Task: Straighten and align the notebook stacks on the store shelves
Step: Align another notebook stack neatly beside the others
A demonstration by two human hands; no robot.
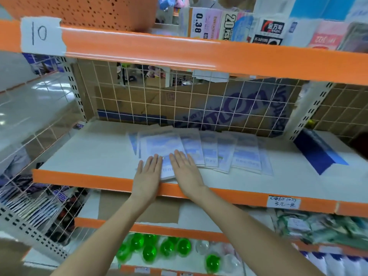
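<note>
Hands flat on notebooks [179, 148], middle shelf [239, 188], frame centre. Left hand [148, 173] at 7 o'clock of nearest notebook, fingers straight, together, pressing cover and shelf beside it. Right hand [184, 169] at 5 o'clock, fingers straight, laid on same cover. Neither grips. Rest of notebooks fanned toward 3 o'clock, overlapping, edges askew. Step, by judgement: squaring leftmost pile between palms. Next move likely calls for sweeping fanned ones in from 3 o'clock, tapping edges flush with shelf lip. Price label [283, 202] at 4 o'clock.
</note>
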